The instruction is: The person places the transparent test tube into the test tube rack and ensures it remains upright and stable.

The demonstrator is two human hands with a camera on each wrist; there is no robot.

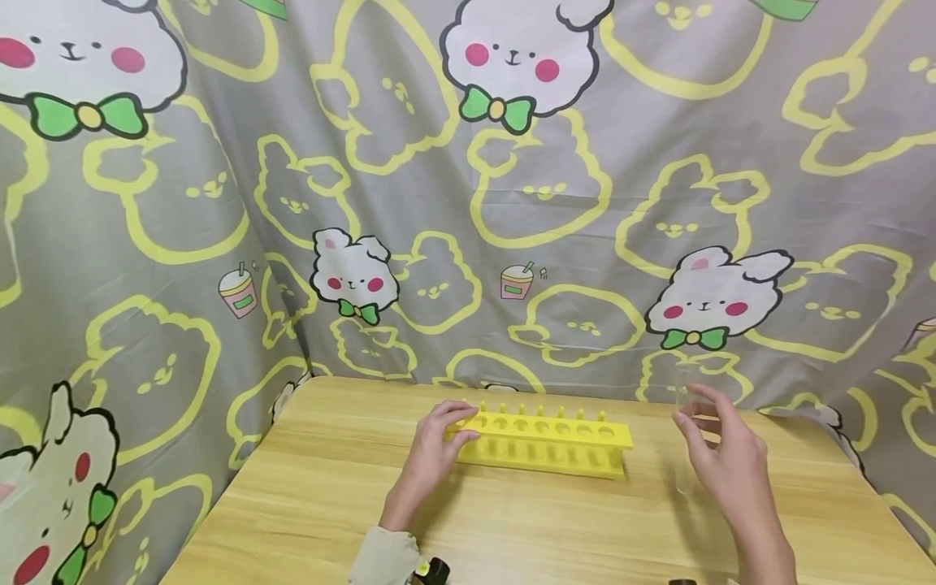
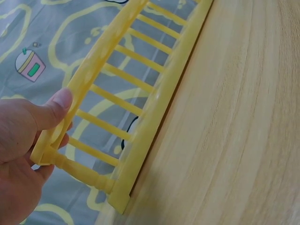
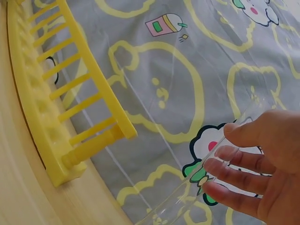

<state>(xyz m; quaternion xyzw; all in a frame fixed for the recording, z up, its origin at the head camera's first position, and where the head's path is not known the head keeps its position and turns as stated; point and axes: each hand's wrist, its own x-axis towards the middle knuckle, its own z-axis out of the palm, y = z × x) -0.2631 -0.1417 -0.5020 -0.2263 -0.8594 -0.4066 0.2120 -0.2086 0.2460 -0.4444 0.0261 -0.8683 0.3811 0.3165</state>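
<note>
A yellow test tube rack [image 1: 544,439] stands on the table, with a row of round holes in its top plate and short pegs along the back. At its left end my left hand [image 1: 431,451] grips the top plate, thumb [image 2: 61,101] on the near side and fingers curled beneath. To the right of the rack, my right hand [image 1: 731,459] pinches a clear test tube [image 3: 176,204] between thumb and fingertips. The tube is nearly upright in the head view. No tubes show in the rack's holes.
The wood-grain table [image 1: 329,487] extends around the rack. Behind it and at the sides hangs a grey curtain [image 1: 439,203] with yellow outlines and white rabbit faces. Dark wrist-worn devices show at the lower edge of the head view.
</note>
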